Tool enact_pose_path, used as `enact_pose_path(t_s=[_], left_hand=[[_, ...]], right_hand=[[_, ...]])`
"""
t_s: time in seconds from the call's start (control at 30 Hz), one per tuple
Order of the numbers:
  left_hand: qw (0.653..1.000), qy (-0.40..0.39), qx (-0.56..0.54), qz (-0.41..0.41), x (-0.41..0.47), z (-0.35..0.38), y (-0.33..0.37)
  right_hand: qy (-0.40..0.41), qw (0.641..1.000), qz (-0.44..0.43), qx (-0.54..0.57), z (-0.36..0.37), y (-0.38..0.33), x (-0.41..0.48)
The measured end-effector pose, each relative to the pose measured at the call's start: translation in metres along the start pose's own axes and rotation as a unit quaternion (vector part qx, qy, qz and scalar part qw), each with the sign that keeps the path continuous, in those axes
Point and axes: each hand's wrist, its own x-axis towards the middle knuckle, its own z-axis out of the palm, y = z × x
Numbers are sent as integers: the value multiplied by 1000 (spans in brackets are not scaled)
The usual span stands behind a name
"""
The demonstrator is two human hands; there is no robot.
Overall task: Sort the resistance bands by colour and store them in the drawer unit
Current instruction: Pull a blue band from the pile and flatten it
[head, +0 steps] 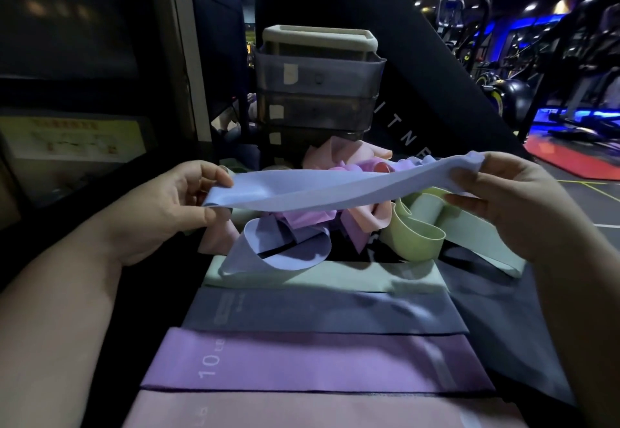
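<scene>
At the near edge of the bench (411, 145), four bands lie flat and side by side, each running left to right. The closest is a pink band (302, 411), then a purple band (318, 364) printed with "10", then a dark grey band (318, 313), then a pale green band (335, 278). Neighbouring bands touch or slightly overlap along their long edges.

Just beyond the pale green one sits a loose pile (312, 219) of curled bands: a periwinkle loop (285, 249) at the front, pink and purple ones in the middle, and a yellow-green loop (412, 236) towards the right.

Above that pile a light blue band (335, 189) is held in the air, drawn out lengthwise with a slight twist. The left hand (167, 202) pinches its left end, thumb on top and fingers underneath. The right hand (513, 199) pinches its right end between thumb and fingers.

At the far end of the bench, behind the pile, stands the drawer unit (315, 92). It has three smoky translucent drawers stacked one over another, each with a pale label at the left of its front, and a cream tray on top. Gym machines under blue light fill the far right.
</scene>
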Motion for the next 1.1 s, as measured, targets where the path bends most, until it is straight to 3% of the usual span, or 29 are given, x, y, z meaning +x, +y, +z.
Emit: enact_pose_path(t_s=[0.33, 0.67, 0.93, 1.1], left_hand=[[999, -13, -17, -46, -1, 7, 6], [998, 52, 33, -30, 3, 6, 4], [996, 2, -88, -31, -2, -9, 12], [994, 3, -99, -47, -8, -5, 19]], right_hand=[[7, 1000, 11, 26, 5, 0, 0], [29, 996, 57, 70, 10, 0, 0], [-48, 989, 87, 106, 3, 0, 2], [-137, 983, 124, 1, -1, -4, -2]])
